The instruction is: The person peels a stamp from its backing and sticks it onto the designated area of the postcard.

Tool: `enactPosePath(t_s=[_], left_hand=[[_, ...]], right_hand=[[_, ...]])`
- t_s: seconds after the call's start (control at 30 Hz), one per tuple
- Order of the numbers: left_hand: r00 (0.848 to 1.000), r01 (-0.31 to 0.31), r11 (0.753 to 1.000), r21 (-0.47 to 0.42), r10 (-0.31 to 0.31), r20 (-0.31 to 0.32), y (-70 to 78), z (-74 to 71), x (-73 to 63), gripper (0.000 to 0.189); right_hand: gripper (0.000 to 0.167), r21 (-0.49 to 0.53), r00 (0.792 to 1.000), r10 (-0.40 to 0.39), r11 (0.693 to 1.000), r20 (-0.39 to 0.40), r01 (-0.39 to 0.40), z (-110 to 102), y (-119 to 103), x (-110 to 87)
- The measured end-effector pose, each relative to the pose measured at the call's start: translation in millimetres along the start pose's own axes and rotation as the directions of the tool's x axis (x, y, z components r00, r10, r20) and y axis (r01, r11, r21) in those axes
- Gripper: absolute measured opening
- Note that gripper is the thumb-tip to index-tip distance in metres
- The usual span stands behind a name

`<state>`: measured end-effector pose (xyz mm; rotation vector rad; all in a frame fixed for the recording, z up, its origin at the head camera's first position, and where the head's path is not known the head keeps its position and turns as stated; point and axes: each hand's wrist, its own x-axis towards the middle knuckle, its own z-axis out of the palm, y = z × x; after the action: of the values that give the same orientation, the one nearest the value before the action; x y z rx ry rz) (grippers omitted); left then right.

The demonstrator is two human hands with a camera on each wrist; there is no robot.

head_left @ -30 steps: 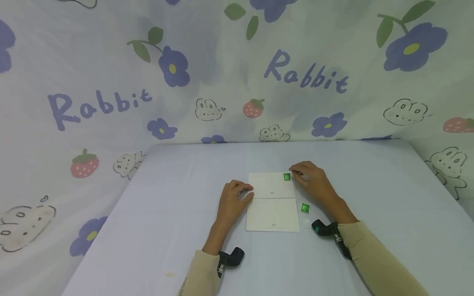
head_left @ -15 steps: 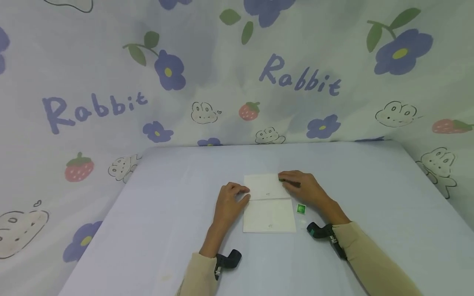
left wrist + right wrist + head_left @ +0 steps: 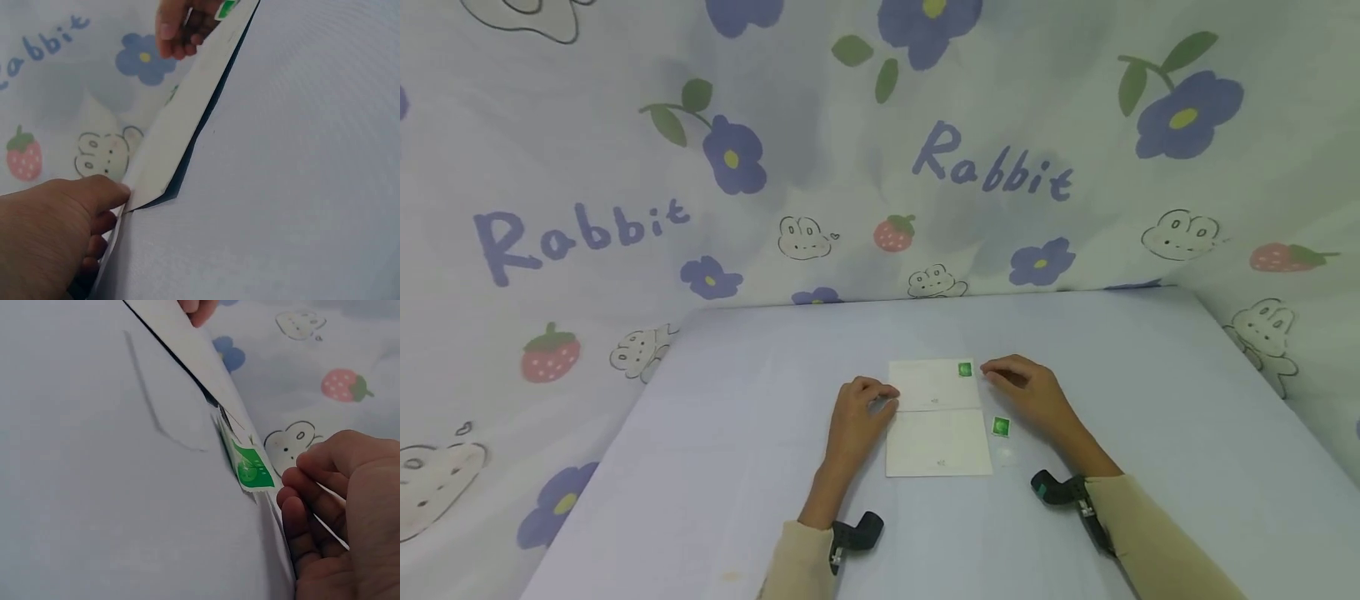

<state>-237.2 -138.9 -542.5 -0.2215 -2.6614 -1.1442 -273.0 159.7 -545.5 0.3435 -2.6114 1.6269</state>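
The right grip has moved off the green stamp on the upper card, uncovering it.

On a white table lie two pieces of paper: an upper cream card toward twelve o'clock and a lower cream card toward six. A green stamp sits at the upper card's two-o'clock corner. Around the pair, the left hand is at nine o'clock, thumb and fingertips at the cards' edge. The right hand is near two, fingers loosely bent, tips just beside the stamped corner. A second stamp, also green, lies at three; a faint clear scrap at four.
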Motion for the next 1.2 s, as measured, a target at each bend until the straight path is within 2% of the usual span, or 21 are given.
enactPosePath(t_s=[0.17,0.33,0.47,0.57,0.73,0.97,1.2], left_hand=[[0.999,0.044,0.999,-0.019,-0.044,-0.011,-0.7,-5.5,-1.6,0.010],[0.997,0.064,0.994,-0.092,-0.067,-0.029,-2.8,-10.0,-4.6,0.011],[0.997,0.071,0.988,-0.135,-0.076,-0.031,-6.7,-11.4,-8.1,0.013],[0.994,0.099,0.981,-0.164,-0.106,-0.034,-9.4,-14.0,-13.5,0.013],[0.992,0.112,0.972,-0.208,-0.122,-0.037,-10.9,-17.7,-18.9,0.012],[0.989,0.136,0.963,-0.234,-0.144,-0.018,-4.1,-14.7,-19.5,0.009],[0.992,0.115,0.957,-0.267,-0.126,-0.022,5.1,-10.4,-24.1,0.010]], right_hand=[[0.018,-0.041,1.000,-0.010,0.999,0.023,0.011,1,-4,-19.2],[0.011,-0.101,0.999,-0.039,0.994,0.004,0.039,1,-4,-34.8],[0.010,-0.109,0.999,-0.051,0.993,-0.017,0.049,2,-6,-46.4],[0.011,-0.100,0.997,-0.076,0.992,0.003,0.076,4,-7,-53.4],[0.013,-0.129,0.994,-0.105,0.986,-0.005,0.104,4,-8,-58.3],[0.012,-0.163,0.997,-0.078,0.984,-0.020,0.074,-3,-8,-60.5],[0.011,-0.202,0.998,-0.068,0.977,-0.005,0.066,-10,-8,-61.9]])
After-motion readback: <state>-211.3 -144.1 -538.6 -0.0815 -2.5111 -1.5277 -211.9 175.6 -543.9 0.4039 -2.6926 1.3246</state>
